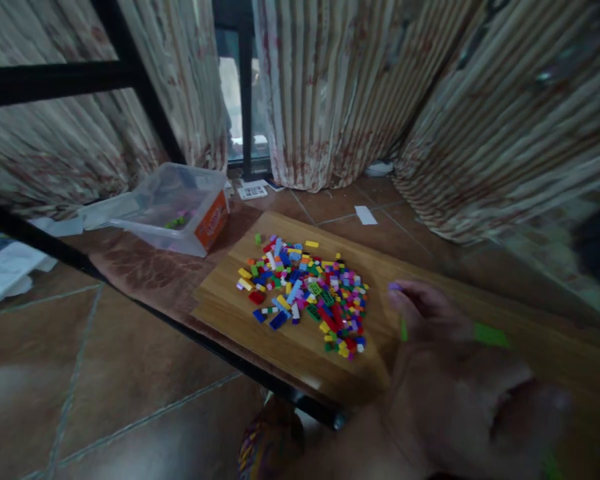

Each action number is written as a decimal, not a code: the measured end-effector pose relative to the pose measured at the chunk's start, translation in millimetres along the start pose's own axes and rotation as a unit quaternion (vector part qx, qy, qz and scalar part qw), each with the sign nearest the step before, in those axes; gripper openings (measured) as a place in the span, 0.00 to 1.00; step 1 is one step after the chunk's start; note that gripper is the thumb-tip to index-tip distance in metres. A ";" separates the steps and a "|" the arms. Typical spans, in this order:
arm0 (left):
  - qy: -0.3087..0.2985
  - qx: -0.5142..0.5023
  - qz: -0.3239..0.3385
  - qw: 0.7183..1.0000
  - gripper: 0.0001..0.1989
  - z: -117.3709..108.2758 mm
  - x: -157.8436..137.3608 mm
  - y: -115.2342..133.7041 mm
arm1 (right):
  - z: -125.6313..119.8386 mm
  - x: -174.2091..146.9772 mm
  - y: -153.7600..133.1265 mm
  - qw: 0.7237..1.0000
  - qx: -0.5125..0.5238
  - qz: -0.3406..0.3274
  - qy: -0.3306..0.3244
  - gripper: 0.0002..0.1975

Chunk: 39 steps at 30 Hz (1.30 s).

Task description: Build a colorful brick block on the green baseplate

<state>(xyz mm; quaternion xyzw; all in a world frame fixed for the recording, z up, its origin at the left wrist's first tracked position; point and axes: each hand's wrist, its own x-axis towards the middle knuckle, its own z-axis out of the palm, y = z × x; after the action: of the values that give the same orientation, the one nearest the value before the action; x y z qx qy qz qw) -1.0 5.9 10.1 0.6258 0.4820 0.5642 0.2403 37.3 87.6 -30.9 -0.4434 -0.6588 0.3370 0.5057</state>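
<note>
Two overlapping, motion-smeared hands fill the lower right. What appears to be my right hand (425,310) is closed in a pinch on a small purple toy brick (395,287), to the right of the brick pile. Nearer the camera, my left hand (470,407) is strongly blurred, and its fingers cannot be made out. Bits of a bright green flat piece (490,335) show around the hands, the rest hidden beneath them. A pile of mixed coloured toy bricks (300,280) lies spread over the wooden board (235,320).
A clear plastic box (180,227) with an orange label stands beyond the board's left end, a few bricks inside. A black metal bar (220,347) runs along the near side. White paper (365,215) lies on the tiled floor, and curtains (325,93) hang behind.
</note>
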 end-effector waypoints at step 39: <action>-0.231 0.296 -0.191 0.907 0.10 32.2 7.2 -32.3 | -153.4 -6.2 72.8 0.967 -0.166 0.030 -0.190 0.06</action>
<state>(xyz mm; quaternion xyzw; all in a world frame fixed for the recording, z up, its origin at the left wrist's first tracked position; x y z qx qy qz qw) 17.7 33.5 -21.7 0.6768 0.6682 0.1782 0.2522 203.7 108.8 -58.1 -0.4686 -0.7761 0.3153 0.2804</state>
